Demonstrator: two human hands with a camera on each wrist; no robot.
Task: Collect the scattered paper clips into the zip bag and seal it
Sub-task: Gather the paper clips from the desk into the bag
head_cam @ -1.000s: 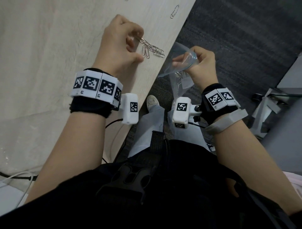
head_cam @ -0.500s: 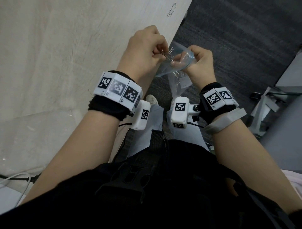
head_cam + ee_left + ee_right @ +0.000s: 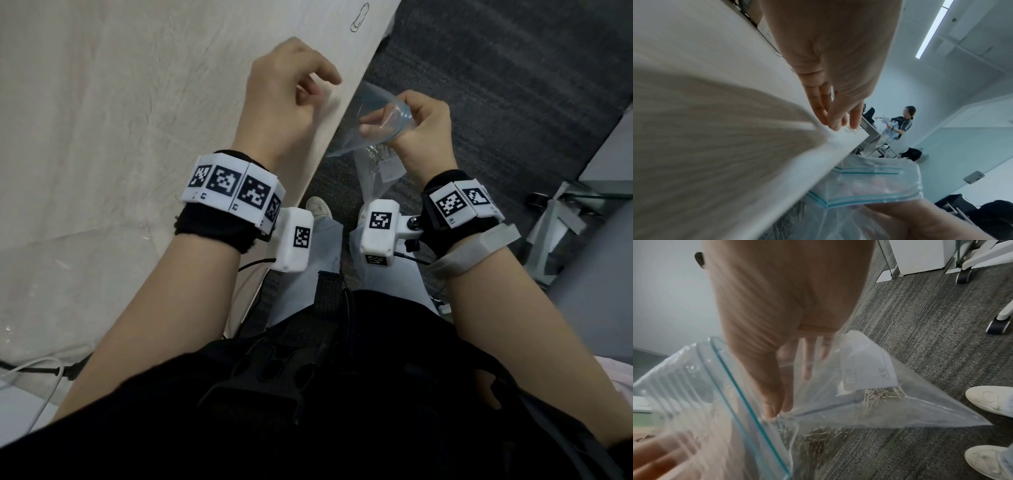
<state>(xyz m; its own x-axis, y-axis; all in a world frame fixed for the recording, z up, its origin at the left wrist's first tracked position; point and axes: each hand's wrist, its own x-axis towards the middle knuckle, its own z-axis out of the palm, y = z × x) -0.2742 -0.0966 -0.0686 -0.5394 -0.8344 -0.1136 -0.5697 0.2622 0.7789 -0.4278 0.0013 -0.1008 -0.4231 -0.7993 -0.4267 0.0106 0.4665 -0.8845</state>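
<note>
My right hand [image 3: 411, 126] grips the clear zip bag [image 3: 373, 113] by its open mouth, just off the table's edge above the carpet. The bag [image 3: 818, 402] hangs down with a heap of silver paper clips [image 3: 826, 433] in its bottom; its teal zip strip [image 3: 865, 198] stands apart. My left hand [image 3: 298, 89] hovers over the table edge beside the bag, fingers loosely bent and holding nothing. In the left wrist view its fingertips [image 3: 836, 121] point toward the table. One paper clip [image 3: 359, 17] lies on the table near the far edge.
The pale wooden table [image 3: 120, 120] fills the left. Grey carpet [image 3: 496, 85] lies to the right, with chair casters [image 3: 999, 326] and my white shoes [image 3: 990, 399] on it. Another person [image 3: 898, 125] stands far off. Cables [image 3: 30, 371] hang at the lower left.
My left hand carried a bunch of clips from the table to the bag's mouth, let them go, and has now drawn back over the table edge with nothing in it. The right hand kept hold of the bag.
</note>
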